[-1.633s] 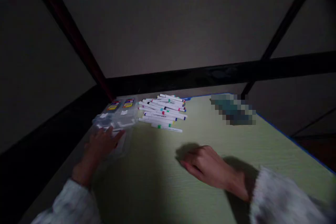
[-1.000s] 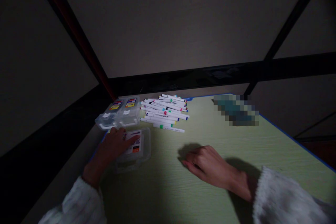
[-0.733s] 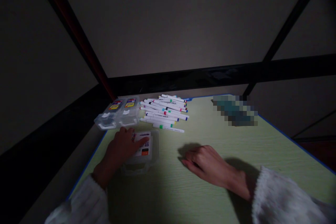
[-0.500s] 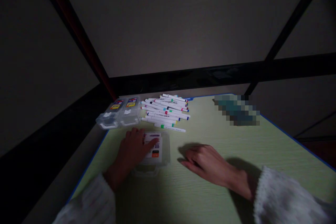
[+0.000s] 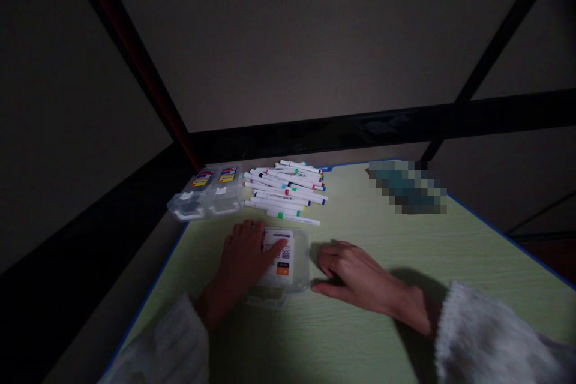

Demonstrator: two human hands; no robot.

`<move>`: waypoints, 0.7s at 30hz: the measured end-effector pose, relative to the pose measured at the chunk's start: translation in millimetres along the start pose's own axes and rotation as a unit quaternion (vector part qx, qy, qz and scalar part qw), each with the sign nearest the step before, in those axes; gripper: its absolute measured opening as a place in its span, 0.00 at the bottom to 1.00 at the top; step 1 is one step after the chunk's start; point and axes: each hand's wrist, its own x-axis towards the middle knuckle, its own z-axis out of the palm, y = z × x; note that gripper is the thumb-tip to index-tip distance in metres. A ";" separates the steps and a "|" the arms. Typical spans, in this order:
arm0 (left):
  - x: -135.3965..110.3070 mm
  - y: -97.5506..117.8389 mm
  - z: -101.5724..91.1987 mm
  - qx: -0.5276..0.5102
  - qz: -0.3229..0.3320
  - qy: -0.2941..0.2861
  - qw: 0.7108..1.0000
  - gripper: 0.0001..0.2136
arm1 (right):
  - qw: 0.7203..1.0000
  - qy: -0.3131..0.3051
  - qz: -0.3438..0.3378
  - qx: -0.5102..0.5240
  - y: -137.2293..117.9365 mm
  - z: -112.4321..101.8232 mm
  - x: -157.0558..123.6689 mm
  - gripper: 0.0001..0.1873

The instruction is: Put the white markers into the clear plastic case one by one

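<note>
Lying under left hand [image 5: 245, 261] | clear case [image 5: 297, 267] (labelled) | right hand [image 5: 353, 279] just beside

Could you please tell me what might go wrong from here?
The leftmost clear case sits at the left edge of the table, so a bump might knock it off. The loose markers lie in a pile; some might roll if the labelled case that the left hand touches nudges them. The right hand is close beside that case, so they might collide.
</note>
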 end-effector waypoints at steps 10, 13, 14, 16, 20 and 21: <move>5.4 -4.3 0.3 -0.067 -0.001 -0.022 0.998 0.23 | 1.000 -0.022 -0.009 0.001 -4.8 -4.4 1.8 0.18; 7.6 -6.1 2.6 -0.110 0.012 -0.013 0.994 0.20 | 1.000 -0.019 -0.008 -0.004 -5.8 -3.5 2.8 0.20; 7.8 -6.3 3.1 -0.129 0.014 -0.005 0.991 0.20 | 1.000 -0.017 -0.007 -0.003 -6.0 -3.1 3.0 0.20; 7.6 -6.4 3.1 -0.179 0.008 0.009 0.984 0.18 | 1.000 -0.013 -0.002 0.001 -6.3 -2.4 3.1 0.20; 6.6 -4.9 -1.6 -0.298 -0.038 0.021 0.954 0.15 | 1.000 0.002 -0.003 0.010 -6.3 -2.0 1.9 0.20; 6.4 -4.1 -3.7 -0.326 -0.053 0.020 0.944 0.14 | 1.000 0.004 -0.004 0.010 -6.1 -2.1 1.2 0.20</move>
